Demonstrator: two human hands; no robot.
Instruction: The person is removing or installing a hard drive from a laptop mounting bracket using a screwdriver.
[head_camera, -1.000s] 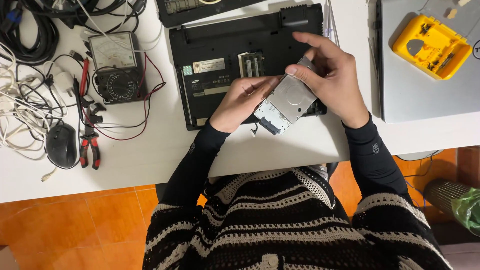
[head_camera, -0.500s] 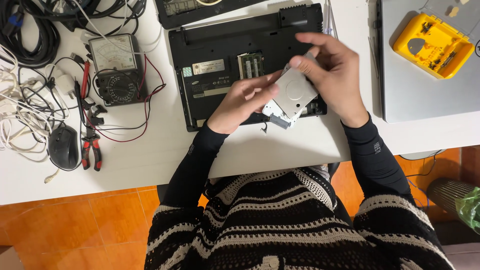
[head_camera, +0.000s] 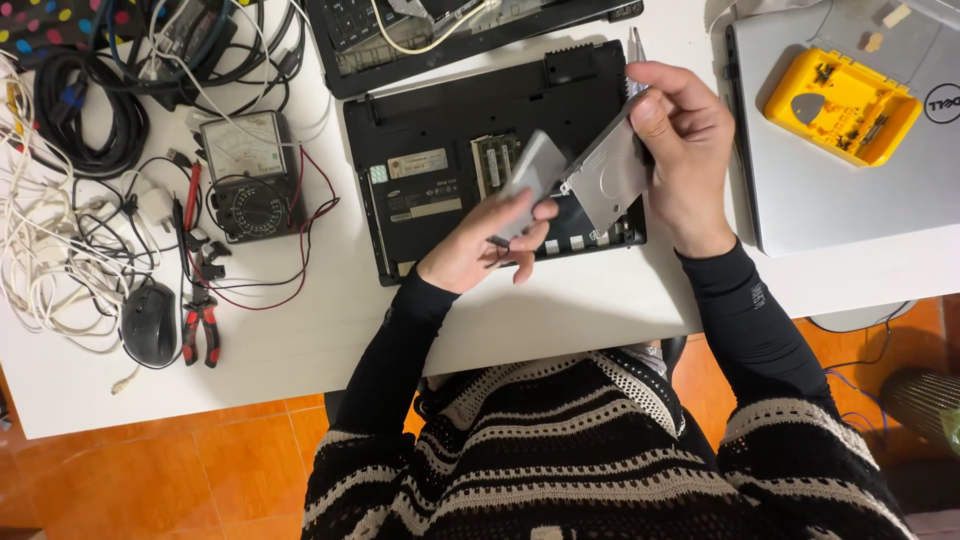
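From the head camera, looking straight down: the right hand (head_camera: 680, 150) grips a flat grey metal tray (head_camera: 607, 180), a thin rectangular sheet with a dull brushed face and a folded rim, pinched between thumb and fingers at its upper right edge. Its long axis runs diagonally, from upper right near the thumb down toward the lower left, and it hangs tilted above the open underside of a black laptop (head_camera: 440, 150). The left hand (head_camera: 480, 245) closes around a small grey slab drive (head_camera: 530, 180), smooth and matte, rectangular with squared corners; its long axis leans from the palm at lower left up toward the upper right, so its upper end sits just beside the tray's lower left corner. Whether the two pieces touch there cannot be told. Both are held in the air over the laptop's lower right bay, near the middle of the white table (head_camera: 300, 340).

The laptop lies base up, hard black plastic with a label and a green memory strip showing. Left of it sit an analogue meter (head_camera: 245, 175) with red leads, red-handled pliers (head_camera: 200, 325), a black mouse (head_camera: 148, 322) and tangled white cables. At right, a yellow plastic bit case (head_camera: 840, 105) rests on a closed silver laptop (head_camera: 850, 210)
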